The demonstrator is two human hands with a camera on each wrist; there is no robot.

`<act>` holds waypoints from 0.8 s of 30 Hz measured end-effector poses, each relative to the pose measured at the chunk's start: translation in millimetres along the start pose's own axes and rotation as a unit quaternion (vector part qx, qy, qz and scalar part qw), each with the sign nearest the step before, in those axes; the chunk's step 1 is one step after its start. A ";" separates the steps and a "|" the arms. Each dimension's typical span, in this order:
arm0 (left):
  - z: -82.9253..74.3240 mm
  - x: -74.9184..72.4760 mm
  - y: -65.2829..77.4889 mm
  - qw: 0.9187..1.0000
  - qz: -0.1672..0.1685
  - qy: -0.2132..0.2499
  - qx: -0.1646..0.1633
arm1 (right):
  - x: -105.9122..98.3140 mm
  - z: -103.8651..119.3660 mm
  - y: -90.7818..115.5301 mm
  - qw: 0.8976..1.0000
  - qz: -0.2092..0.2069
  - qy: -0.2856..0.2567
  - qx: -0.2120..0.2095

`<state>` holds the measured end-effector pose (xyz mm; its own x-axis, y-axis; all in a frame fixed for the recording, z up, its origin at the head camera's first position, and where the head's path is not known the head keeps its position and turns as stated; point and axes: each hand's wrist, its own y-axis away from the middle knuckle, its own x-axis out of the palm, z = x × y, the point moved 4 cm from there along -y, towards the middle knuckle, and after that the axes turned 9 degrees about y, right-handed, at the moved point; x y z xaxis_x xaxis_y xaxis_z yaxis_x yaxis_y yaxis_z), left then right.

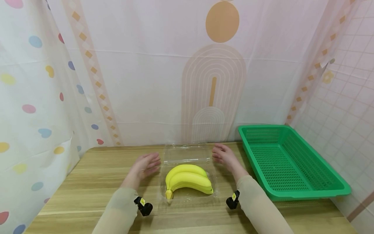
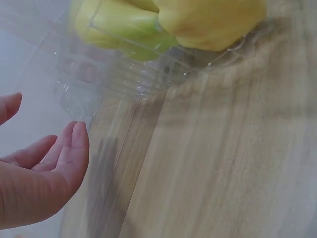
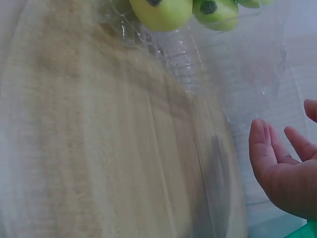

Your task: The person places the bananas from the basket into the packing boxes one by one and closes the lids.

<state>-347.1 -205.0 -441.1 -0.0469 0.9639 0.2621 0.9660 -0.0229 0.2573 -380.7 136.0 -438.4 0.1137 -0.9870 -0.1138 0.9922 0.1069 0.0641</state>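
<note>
A bunch of yellow bananas (image 1: 190,178) lies in a clear plastic clamshell box (image 1: 190,199), its stem at the near left. The box's clear lid (image 1: 187,152) is folded back toward the curtain. Left of the lid hinge hovers my left hand (image 1: 146,165), fingers relaxed and holding nothing. On the other side my right hand (image 1: 225,156) is close to the lid's right edge, likewise with nothing in it. Both wrist views show loosely bent fingers beside the clear plastic, the left hand (image 2: 44,173) and the right hand (image 3: 287,168) apart from the bananas (image 3: 163,12).
A green plastic basket (image 1: 295,195) with slotted walls stands on the right of the wooden table (image 1: 96,182). Behind the table hangs a patterned curtain (image 1: 146,87), with more curtain at both sides. A small black camera sits on each wrist.
</note>
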 end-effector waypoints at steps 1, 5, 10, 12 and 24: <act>0.0 0.9 -0.4 1.000 0.000 -0.001 -0.001 | 0.8 -0.3 -1.0 1.000 0.002 -0.003 0.003; 0.5 3.4 -4.0 1.000 -0.011 0.008 -0.005 | 3.9 -0.4 -3.3 1.000 0.004 -0.002 0.013; -0.8 7.1 -6.6 1.000 -0.007 0.018 -0.005 | 7.1 0.9 -4.7 1.000 0.005 0.010 0.023; 0.5 5.5 -11.3 1.000 -0.006 0.021 -0.004 | 8.3 1.7 -5.3 0.999 0.008 0.013 0.029; -5.5 14.3 -9.1 0.999 0.006 0.031 0.018 | 11.6 7.4 -7.9 0.999 0.010 0.005 0.033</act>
<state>-358.0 -192.4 -434.6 -0.0490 0.9455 0.3219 0.9751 -0.0245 0.2205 -387.6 122.8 -432.9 0.1343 -0.9834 -0.1216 0.9843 0.1182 0.1315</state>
